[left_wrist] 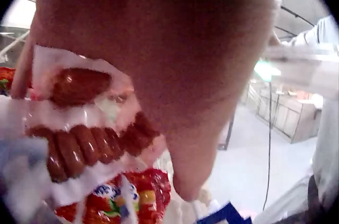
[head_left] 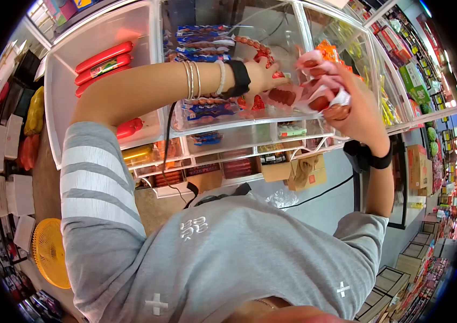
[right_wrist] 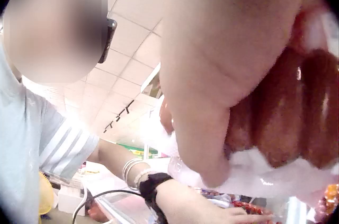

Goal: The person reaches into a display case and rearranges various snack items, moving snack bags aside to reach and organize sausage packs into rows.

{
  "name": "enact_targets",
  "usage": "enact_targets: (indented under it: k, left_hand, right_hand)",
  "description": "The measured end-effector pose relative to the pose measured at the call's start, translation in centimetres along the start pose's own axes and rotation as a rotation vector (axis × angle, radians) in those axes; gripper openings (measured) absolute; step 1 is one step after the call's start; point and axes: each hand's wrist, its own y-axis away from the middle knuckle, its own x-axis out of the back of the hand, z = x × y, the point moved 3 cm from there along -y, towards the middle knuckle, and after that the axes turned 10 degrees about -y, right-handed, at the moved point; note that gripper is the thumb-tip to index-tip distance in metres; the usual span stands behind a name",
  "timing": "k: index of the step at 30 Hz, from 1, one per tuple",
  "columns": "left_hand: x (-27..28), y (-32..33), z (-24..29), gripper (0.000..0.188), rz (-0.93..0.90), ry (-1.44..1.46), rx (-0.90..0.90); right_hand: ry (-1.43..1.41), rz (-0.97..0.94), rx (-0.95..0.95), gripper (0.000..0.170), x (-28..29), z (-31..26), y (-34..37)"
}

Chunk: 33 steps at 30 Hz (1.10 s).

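Note:
My left hand (head_left: 263, 78) reaches into the display case with its fingers stretched toward the right. In the left wrist view its thumb points down beside a clear pack of reddish-brown sausages (left_wrist: 79, 150). A red printed packet (left_wrist: 114, 197) lies below that pack. My right hand (head_left: 358, 110) grips several pink-and-clear packs of sausages (head_left: 322, 89) over the right part of the case. Its thumb presses across the plump sausages (right_wrist: 280, 113) in the right wrist view. Another sausage pack (head_left: 283, 96) sits just under the left fingertips.
Blue packets (head_left: 204, 43) line the middle compartment (head_left: 228, 125), with large red sausages (head_left: 104, 62) in the left one. Dividers (head_left: 301, 29) separate the compartments. A black cable (head_left: 168, 129) hangs over the front edge. Lower shelves, a cardboard box (head_left: 309, 175) and a yellow fan (head_left: 50, 253) stand nearby.

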Motion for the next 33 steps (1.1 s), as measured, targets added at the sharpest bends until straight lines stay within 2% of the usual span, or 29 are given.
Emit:
enact_targets:
  k: [1,3,6,8,11,12,13,15,16,17,19,20,21,24,25,27,28,29,31,33]
  left_hand:
    - [-0.2,-0.3,0.8,0.124,-0.053,-0.044,0.071]
    - [-2.5,-1.3,1.5,0.125,-0.020,-0.062,0.109]
    - [-3.3,-2.0,1.0,0.129,-0.005,-0.106,0.168]
    - [-3.3,-2.1,1.0,0.131,-0.061,-0.151,0.178]
    - [-2.8,-3.0,0.7,0.124,-0.070,-0.195,0.210]
    - [-1.5,-2.7,0.6,0.108,-0.078,-0.203,0.247]
    - [-2.7,-3.4,0.1,0.108,-0.078,-0.203,0.249]
    - [-4.4,-5.0,-2.3,0.088,0.254,-0.130,0.212]
    - [-4.3,-4.7,-3.2,0.078,0.354,-0.157,0.164]
    - [-4.5,-4.9,-3.8,0.078,0.354,-0.159,0.168]
    - [-3.3,-4.2,-4.1,0.076,0.484,-0.096,0.188]
    - [-3.2,-4.2,-4.0,0.064,0.351,-0.112,0.297]
    - [-2.5,-3.6,-3.5,0.064,0.354,-0.115,0.297]
    - [-1.5,-3.2,-2.0,0.044,0.402,-0.868,0.111]
    - [-1.4,-3.6,-1.5,0.044,0.387,-0.852,0.078]
    - [-1.8,-5.1,-0.6,0.032,0.185,-0.627,0.063]
    - [-3.6,-6.1,-1.4,0.028,0.395,-0.488,0.036]
    - [-2.7,-6.0,-1.3,0.030,0.296,-0.323,0.022]
    - [-2.7,-5.3,-1.8,0.047,0.386,-0.215,0.008]
    - [-2.7,-5.0,-2.5,0.061,0.228,0.014,0.098]
  right_hand:
    - [-0.018,0.038,-0.041,0.074,0.6,0.3,0.7]
    - [-0.013,0.075,-0.069,0.077,0.9,1.4,2.4]
    - [-0.173,0.130,-0.246,0.084,1.2,1.7,3.8]
    - [-0.204,0.171,-0.234,0.082,0.9,2.3,4.5]
    - [-0.212,0.223,-0.205,0.082,0.2,2.6,5.5]
    - [-0.221,0.239,-0.190,0.082,-0.1,2.8,5.7]
    - [-0.227,0.255,-0.174,0.083,-0.3,2.9,5.9]
    - [-0.259,0.251,-0.164,0.083,-0.7,3.0,6.4]
    - [-0.279,0.241,-0.189,0.084,-0.9,3.3,6.7]
    - [-0.301,0.231,-0.215,0.084,-1.0,3.4,6.8]
    - [-0.283,0.225,-0.202,0.086,-0.9,3.2,6.6]
    - [-0.343,0.235,-0.215,0.087,-0.9,3.3,6.6]
    - [-0.400,0.247,-0.229,0.088,-0.8,3.4,6.6]
    - [-0.466,0.278,-0.309,0.090,-0.1,3.2,6.4]
    - [-0.544,0.329,-0.324,0.092,-0.1,2.8,6.5]
    - [-0.638,0.415,-0.290,0.089,-1.1,4.7,8.1]
    - [-0.632,0.409,-0.302,0.088,-1.0,4.8,8.5]
    - [-0.638,0.400,-0.316,0.087,-1.1,4.5,8.8]
    - [-0.793,0.448,-0.308,0.085,-1.4,3.6,8.6]
    - [-0.722,0.490,-0.337,0.082,-1.9,3.9,9.0]
